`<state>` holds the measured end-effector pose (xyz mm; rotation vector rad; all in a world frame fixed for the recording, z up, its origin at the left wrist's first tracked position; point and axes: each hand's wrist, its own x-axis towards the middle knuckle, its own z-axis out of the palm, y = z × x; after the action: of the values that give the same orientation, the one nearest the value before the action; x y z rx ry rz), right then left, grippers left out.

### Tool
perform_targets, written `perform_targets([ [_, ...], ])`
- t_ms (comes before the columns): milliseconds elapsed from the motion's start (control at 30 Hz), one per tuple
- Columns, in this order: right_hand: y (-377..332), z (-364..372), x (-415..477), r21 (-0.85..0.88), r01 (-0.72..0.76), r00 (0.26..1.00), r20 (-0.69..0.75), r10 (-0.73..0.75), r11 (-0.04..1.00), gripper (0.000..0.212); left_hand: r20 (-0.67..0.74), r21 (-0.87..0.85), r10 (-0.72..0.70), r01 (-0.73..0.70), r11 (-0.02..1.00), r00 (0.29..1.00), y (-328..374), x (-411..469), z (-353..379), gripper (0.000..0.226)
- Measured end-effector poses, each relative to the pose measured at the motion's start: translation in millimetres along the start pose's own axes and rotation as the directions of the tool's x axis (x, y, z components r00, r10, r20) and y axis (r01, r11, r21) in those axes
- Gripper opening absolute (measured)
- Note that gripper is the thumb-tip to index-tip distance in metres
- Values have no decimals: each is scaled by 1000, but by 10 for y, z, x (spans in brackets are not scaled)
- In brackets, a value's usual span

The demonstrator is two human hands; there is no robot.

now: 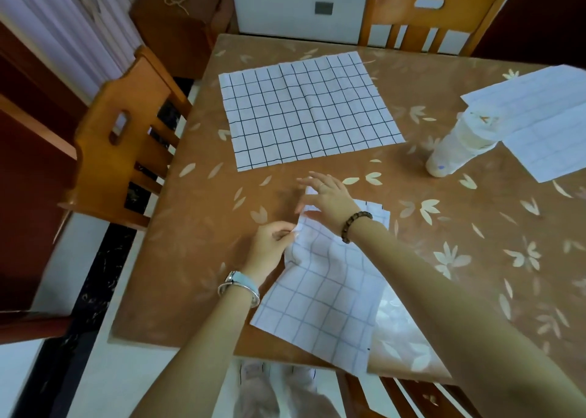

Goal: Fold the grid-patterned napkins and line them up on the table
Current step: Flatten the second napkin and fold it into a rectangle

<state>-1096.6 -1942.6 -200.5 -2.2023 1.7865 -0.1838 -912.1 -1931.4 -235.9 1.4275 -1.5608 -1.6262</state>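
While left hand (272, 240) pinches the crumpled napkin (329, 291) at its left edge, probably anchoring it, right hand (326, 195) is over its far end, fingers spread wide, likely to smooth it. It lies just nearside of the flat napkin (307, 110).

Left wrist: pale-blue watch (241, 280), silver bangle (252, 294); right wrist: brown bead bracelet (355, 226)

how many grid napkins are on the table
3: far napkin lies flat, near napkin at the front edge, right napkin by the bottle, cut off by the frame; more may be hidden.
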Motion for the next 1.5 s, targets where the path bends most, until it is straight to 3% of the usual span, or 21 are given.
perform_targets([
  [167, 66, 32, 83, -5, -42, 999, -4, 42, 999, 12, -10, -96, -66, 64, 993, 998, 6, 1, -85, 13],
  [300, 166, 10, 114, -11, -183, 982, -49, 182, 983, 16, -6, -130, -138, 136, 982, 990, -97, -99, -181, 22],
  [467, 317, -15, 101, -44, -334, 941, -76, 331, 941, 21, -45, -27, -149, 148, 989, 988, -291, -199, -348, 23],
  [733, 466, 3, 5, -81, -387, 918, -123, 376, 918, 21, -143, 86, -114, 127, 988, 983, -415, -253, -534, 7],
  [933, 570, -8, -100, -129, -440, 897, -109, 428, 889, 25, -215, 63, -119, 135, 989, 969, -375, -182, -688, 7],
  [1167, 609, -50, -169, -28, -494, 870, -10, 494, 869, 18, -401, 23, -129, 151, 988, 907, -230, -25, -775, 13],
  [1233, 647, -21, -198, -25, -499, 866, -44, 498, 866, 18, -397, -19, -176, 183, 983, 901, -214, 33, -751, 5],
  [1367, 732, 38, -260, -39, -504, 860, -118, 497, 863, 22, -384, -57, -227, 222, 973, 895, -303, 107, -642, 27],
  [1500, 925, 48, -387, 95, -582, 797, -128, 590, 807, 34, -481, -29, -201, 214, 976, 853, -297, 104, -561, 15],
])
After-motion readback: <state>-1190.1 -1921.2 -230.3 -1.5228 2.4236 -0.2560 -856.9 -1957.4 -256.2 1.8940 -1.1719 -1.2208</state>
